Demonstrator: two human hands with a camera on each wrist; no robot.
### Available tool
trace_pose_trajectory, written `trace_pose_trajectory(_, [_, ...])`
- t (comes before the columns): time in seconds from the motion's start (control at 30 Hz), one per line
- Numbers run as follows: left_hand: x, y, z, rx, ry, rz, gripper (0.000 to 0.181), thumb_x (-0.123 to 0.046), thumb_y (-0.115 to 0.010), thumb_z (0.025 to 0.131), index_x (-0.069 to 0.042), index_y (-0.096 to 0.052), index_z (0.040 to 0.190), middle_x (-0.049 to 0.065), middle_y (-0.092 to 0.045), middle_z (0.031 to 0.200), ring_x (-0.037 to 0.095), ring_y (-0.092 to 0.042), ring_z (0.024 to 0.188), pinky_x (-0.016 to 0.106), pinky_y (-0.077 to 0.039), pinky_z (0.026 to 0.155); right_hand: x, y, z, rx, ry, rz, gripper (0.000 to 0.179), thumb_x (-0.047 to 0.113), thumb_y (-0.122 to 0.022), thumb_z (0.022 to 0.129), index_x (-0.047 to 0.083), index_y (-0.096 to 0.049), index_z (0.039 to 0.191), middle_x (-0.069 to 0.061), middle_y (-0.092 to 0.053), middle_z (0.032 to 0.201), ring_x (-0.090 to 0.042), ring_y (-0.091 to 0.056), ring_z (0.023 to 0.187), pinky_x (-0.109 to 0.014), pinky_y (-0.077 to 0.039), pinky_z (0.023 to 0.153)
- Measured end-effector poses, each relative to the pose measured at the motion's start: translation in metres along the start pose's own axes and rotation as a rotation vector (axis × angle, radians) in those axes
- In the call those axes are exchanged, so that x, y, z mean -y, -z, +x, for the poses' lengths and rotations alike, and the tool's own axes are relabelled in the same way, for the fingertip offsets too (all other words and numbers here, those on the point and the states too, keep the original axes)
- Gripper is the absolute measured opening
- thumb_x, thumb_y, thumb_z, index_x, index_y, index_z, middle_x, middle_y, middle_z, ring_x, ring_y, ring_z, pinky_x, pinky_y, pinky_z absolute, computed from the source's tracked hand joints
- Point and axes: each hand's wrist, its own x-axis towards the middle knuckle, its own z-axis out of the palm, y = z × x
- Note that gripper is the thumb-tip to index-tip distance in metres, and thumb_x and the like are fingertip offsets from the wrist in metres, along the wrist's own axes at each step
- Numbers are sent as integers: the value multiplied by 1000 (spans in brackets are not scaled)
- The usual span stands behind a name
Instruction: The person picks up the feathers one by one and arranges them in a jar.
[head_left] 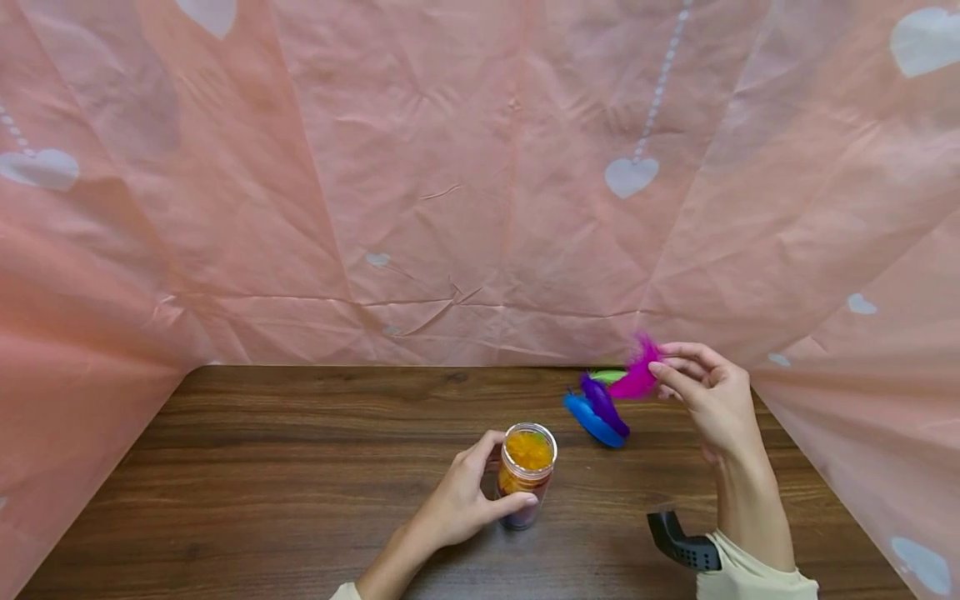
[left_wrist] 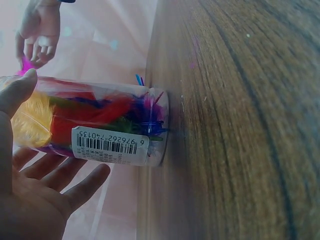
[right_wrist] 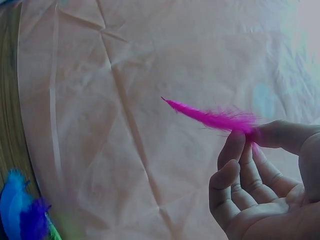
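Observation:
My left hand [head_left: 468, 500] grips a clear plastic jar [head_left: 525, 500] that stands upright on the table, thumb on the near side and fingers behind. Orange, red, green and blue feathers [left_wrist: 95, 112] fill the jar, and a barcode label [left_wrist: 110, 145] shows on its side. The jar's mouth is uncovered, with orange feather fluff at the top. Raised at the right, my right hand [head_left: 708, 387] pinches a magenta feather [head_left: 637, 371] between thumb and fingertips; its quill end points away from the hand in the right wrist view.
Blue [head_left: 595, 422], purple [head_left: 603, 404] and green [head_left: 607, 377] feathers lie on the brown wooden table [head_left: 300, 483] just below the magenta one. A pink sheet [head_left: 450, 167] with white hearts rises behind and along both sides. A black wrist mount [head_left: 682, 546] sits by the right sleeve.

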Motion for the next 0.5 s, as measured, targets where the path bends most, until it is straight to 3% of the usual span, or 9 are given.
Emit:
trace_pose_trajectory(0.27, [1, -1, 0, 2, -13, -7, 52, -20, -84, 90, -7, -54, 130, 5, -70, 119, 16, -69, 108, 34, -59, 97, 5, -10, -7, 77, 47, 23, 23, -14, -66, 94, 7, -74, 98, -2, -72, 80, -11, -62, 60, -22, -54, 58])
trace_pose_trajectory(0.5, [0, 0, 0, 5, 3, -10, 52, -21, -84, 90, -8, -54, 130, 4, -69, 120, 17, -69, 108, 34, -58, 97, 6, -19, -10, 121, 57, -28, 23, -12, -67, 94, 9, -74, 99, 0, -72, 81, -10, -62, 62, -20, -54, 58])
